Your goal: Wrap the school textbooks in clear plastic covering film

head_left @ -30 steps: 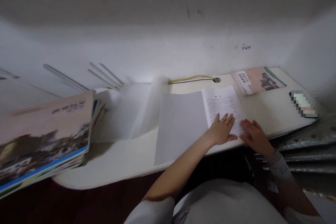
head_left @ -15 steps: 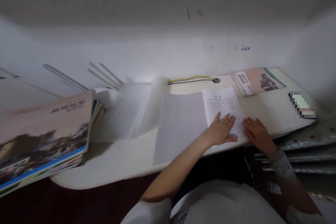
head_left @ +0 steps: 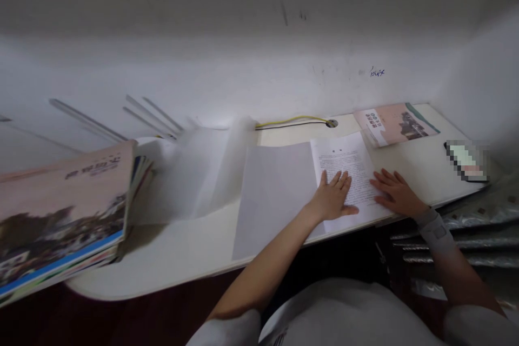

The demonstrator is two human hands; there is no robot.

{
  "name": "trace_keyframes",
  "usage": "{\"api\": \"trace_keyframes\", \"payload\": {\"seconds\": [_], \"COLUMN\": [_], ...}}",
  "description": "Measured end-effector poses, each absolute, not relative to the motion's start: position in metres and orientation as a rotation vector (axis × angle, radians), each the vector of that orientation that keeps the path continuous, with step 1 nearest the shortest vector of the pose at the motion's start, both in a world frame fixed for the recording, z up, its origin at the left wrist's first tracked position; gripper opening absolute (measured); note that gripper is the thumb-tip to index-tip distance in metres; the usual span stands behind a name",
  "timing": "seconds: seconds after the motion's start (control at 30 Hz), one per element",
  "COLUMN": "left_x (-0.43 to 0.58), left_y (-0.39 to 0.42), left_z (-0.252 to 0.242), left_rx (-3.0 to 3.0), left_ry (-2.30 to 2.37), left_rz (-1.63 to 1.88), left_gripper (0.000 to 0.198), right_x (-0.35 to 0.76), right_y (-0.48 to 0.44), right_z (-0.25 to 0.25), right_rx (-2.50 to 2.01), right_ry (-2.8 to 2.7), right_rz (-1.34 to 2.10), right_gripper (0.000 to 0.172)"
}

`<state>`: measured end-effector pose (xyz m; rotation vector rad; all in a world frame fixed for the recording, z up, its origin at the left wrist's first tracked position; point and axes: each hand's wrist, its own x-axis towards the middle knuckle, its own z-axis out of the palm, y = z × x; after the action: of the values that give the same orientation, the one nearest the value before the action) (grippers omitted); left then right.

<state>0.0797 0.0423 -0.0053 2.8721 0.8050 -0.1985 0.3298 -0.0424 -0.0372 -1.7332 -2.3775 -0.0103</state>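
Observation:
An open book (head_left: 279,189) lies on the white desk, with a plain grey left side and a page of printed text on the right. My left hand (head_left: 330,197) rests flat on the printed page, near the fold, with its fingers spread. At the page's right edge, my right hand (head_left: 396,192) lies with fingers stretched out, its fingertips touching the paper or just over it. Neither hand grips anything. A band circles my right wrist.
A stack of books (head_left: 65,216) stands at the left. Translucent sheeting (head_left: 190,173) lies beside it. A pink booklet (head_left: 397,124) and a blurred-out phone-like thing (head_left: 466,162) are on the desk (head_left: 162,265) at right. A yellow cable (head_left: 292,119) runs into a hole by the wall.
My left hand has slid left across the page toward the fold. My right hand has moved slightly up and onto the page's edge. The view has shifted a little.

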Motion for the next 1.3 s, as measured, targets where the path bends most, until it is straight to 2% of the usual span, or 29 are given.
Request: {"api": "trace_keyframes", "payload": {"seconds": [1.3], "left_x": [0.107], "left_y": [0.034], "left_z": [0.003], "left_rx": [2.813], "left_ry": [0.721], "left_rz": [-0.205], "left_gripper": [0.089], "right_x": [0.33], "right_y": [-0.045], "right_z": [-0.035], "right_rx": [-1.701], "right_ry": [-2.395], "right_rz": [0.064], "right_gripper": [0.045]}}
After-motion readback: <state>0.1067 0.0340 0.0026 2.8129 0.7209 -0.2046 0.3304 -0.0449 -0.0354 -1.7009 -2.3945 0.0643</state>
